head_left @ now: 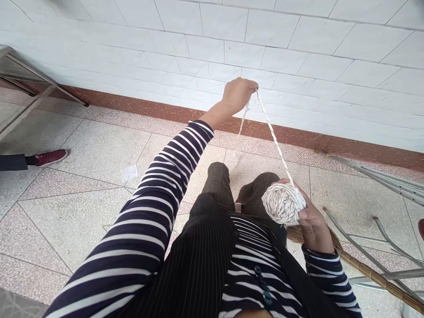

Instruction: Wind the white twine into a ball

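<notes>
My left hand is raised in front of me near the wall, its fingers closed in a pinch on a white twisted cord. From that pinch one length slants down to the right to a round, braided-looking ball of the same cord. Another strand hangs below the left hand toward the floor, and its lower end is hard to make out. The ball rests in my right hand close to my lap, fingers curled around its side and back; part of that hand is hidden behind it.
A metal-framed table stands at the left, near another person's red shoe. Paper scrap lies on the tiled floor. At right are metal legs, a straw broom and folded metal bars. A white tiled wall rises ahead.
</notes>
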`<state>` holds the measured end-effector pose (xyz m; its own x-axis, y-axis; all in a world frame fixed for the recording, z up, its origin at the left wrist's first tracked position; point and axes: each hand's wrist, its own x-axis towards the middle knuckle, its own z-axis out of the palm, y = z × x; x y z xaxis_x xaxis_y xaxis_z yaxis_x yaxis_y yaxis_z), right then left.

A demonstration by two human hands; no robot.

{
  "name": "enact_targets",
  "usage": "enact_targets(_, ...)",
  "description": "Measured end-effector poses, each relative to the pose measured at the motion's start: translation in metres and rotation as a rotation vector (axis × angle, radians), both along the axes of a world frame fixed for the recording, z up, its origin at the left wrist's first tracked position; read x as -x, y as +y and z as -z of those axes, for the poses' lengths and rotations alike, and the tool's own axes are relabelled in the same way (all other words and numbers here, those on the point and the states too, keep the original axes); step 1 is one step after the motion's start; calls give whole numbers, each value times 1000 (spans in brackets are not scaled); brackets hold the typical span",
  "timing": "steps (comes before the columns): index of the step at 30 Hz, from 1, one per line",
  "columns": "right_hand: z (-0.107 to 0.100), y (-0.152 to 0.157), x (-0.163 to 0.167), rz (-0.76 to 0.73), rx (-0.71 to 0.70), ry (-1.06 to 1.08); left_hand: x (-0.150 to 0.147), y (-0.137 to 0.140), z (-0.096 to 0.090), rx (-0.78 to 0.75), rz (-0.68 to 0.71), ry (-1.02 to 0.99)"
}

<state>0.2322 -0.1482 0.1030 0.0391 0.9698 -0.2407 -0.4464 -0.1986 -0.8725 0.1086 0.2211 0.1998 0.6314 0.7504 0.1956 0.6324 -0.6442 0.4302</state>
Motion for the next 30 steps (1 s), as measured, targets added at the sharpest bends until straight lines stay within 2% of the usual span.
enact_targets(7, -7, -1, 0, 0, -16, 4, 2, 10, -18, -95, -33, 70)
enact_targets(13, -2, 0, -2, 13, -11, 46, -4, 28, -59, -2, -47, -4)
enact_targets(16, 0, 2, -2, -1, -2, 27, -9, 27, -77, -40, -43, -32)
enact_targets(18, 1, 3, -2, -6, 10, 20, -10, 26, -80, -101, -55, -42)
enact_targets(21, 1, 2, -3, -14, 9, 44, -8, 28, -72, -159, -56, -44)
enact_targets(26, 3, -2, -6, 42, -5, 58, -2, 37, -41, -168, -59, -11)
enact_targets(30, 0, -5, -5, 70, -7, 70, 3, 40, -25, -90, -97, -9)
